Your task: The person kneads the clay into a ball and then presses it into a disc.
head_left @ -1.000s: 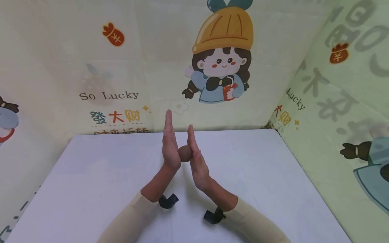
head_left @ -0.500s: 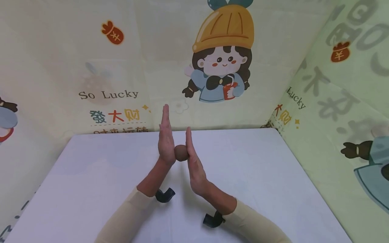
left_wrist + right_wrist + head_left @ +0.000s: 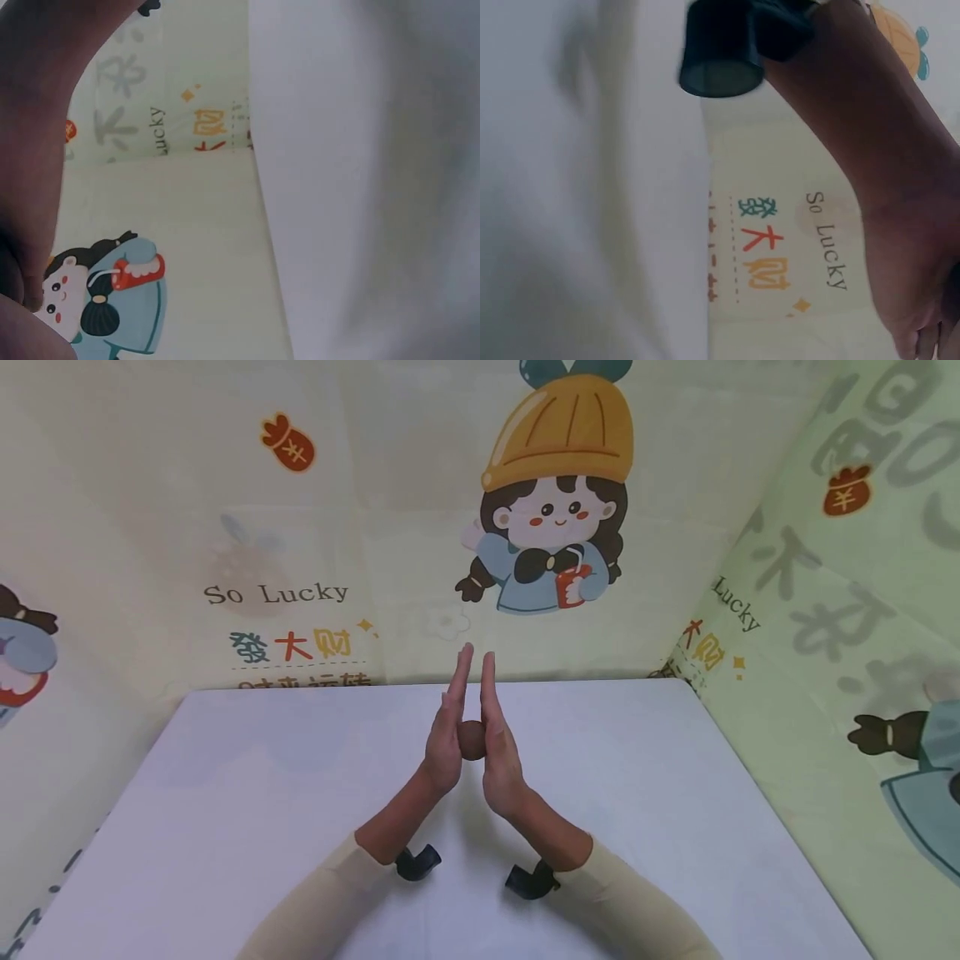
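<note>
A small, smooth brown ball (image 3: 472, 741) sits between my two palms, above the table. My left hand (image 3: 446, 739) presses on its left side with straight fingers pointing up and away. From the other side my right hand (image 3: 502, 752) lies flat against it, fingers also straight. The fingertips of both hands stand a little apart. At the left edge of the left wrist view, only a dark sliver of the ball (image 3: 9, 274) shows between the hands. The right wrist view catches the left hand (image 3: 911, 262) and its forearm, with the ball mostly cut off at the right edge.
A white table (image 3: 300, 777) lies below the hands. Printed cloth with cartoon figures (image 3: 555, 543) hangs behind it and along both sides. Black wrist cameras (image 3: 418, 863) hang under both forearms, close over the table.
The hands and ball swung slightly left, then back right. The left hand has come down and nearer the right one, so the fingertips now stand closer together and more level.
</note>
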The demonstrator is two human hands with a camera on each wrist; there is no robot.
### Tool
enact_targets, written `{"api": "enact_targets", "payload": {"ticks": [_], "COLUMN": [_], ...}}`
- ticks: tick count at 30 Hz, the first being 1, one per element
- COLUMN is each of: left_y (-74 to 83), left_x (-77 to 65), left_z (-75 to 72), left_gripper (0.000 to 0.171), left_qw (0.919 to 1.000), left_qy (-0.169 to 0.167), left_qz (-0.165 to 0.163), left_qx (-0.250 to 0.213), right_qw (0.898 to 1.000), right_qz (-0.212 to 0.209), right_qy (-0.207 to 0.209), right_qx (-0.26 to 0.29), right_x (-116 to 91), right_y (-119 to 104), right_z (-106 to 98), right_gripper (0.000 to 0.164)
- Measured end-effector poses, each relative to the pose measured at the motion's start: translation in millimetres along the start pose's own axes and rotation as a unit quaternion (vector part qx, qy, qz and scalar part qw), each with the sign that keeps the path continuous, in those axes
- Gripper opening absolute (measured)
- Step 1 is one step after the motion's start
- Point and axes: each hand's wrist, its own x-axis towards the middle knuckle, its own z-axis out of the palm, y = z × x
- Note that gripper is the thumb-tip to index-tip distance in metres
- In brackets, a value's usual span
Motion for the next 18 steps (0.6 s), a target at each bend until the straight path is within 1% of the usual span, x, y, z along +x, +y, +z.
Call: {"api": "enact_targets", "payload": {"ticks": [4,8,11,14,18], "left_y": [-4.9,-6.2,-6.4,-4.2,2.5], "left_x": [-4.3,-8.6,-12.9,-17.0,-21.6], "left_z": [3.6,7.3,10.6,14.6,19.9], "left_gripper": [0.063,0.064,0.063,0.062,0.061], "left_qw": [0.9998,0.9993,0.9992,0.9992,0.9995], "left_qy": [-0.004,-0.007,-0.012,-0.021,-0.028], "left_qz": [-0.022,-0.037,-0.035,-0.023,-0.010], "left_qx": [0.002,0.005,0.016,0.024,0.009], "right_qw": [1.000,1.000,1.000,1.000,1.000], "right_qz": [-0.012,-0.018,-0.019,-0.018,-0.013], "right_qy": [0.005,0.010,0.016,0.020,0.018], "right_qx": [-0.013,-0.012,-0.014,-0.015,-0.007], "right_x": [3.8,7.1,10.1,13.7,18.7], "right_y": [-1.0,-1.9,-0.8,1.3,6.4], "right_z": [-4.8,-8.3,-11.7,-16.1,-22.2], "right_gripper": [0.079,0.081,0.080,0.076,0.070]}}
